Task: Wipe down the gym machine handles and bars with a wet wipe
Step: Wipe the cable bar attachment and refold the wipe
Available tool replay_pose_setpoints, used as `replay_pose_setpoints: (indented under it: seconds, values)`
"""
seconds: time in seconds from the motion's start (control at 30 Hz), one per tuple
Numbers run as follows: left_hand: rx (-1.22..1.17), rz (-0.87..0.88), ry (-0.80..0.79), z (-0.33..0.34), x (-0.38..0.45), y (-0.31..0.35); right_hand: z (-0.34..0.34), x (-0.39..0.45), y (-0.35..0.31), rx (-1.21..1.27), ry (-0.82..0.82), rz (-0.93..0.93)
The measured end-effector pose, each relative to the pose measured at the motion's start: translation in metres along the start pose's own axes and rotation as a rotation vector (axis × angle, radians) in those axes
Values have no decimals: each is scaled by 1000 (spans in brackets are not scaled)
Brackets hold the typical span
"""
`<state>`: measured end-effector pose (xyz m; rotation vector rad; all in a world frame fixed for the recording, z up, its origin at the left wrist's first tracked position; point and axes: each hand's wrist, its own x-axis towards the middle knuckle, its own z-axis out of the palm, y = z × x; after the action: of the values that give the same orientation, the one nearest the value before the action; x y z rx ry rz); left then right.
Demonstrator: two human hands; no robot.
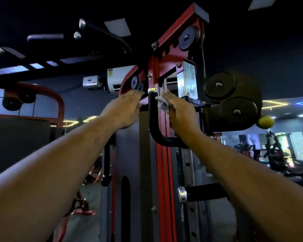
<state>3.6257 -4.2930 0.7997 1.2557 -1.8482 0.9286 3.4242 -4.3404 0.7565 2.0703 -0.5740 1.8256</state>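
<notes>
A black curved handle (152, 117) with a silver and yellow cap rises in front of the red upright (163, 163) of a cable machine. My right hand (177, 112) is raised just right of the handle's upper part and holds a crumpled whitish wet wipe (162, 104) against it. My left hand (126, 109) is raised just left of the handle, fingers stretched toward the red frame; whether it touches the frame is unclear. Both forearms reach up from the bottom corners.
A dark pulley carriage (233, 103) with a yellow ball sits right of my right hand. A second black handle (205, 192) with a silver cap juts out lower right. Pull-up bars (103, 34) run overhead at upper left. Other gym machines stand far right.
</notes>
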Motion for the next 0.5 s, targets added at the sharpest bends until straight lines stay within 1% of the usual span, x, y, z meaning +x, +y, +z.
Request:
replay_pose_setpoints:
  seconds: [0.07,0.13,0.27,0.33,0.43,0.5]
  values:
    - [-8,5,9,4,19,1,14,22,13,-92,-7,-69]
    - [-48,1,9,9,31,3,30,34,24,-185,-64,-127]
    - [-88,13,-5,22,39,1,52,23,44,-197,-146,-198]
    - [-98,19,-2,27,38,0,48,3,54,-240,-227,-284]
    - [-114,44,9,29,36,-2,26,-30,67,-306,-411,-402]
    - [-129,60,-2,29,35,-4,10,-39,71,-321,-484,-448]
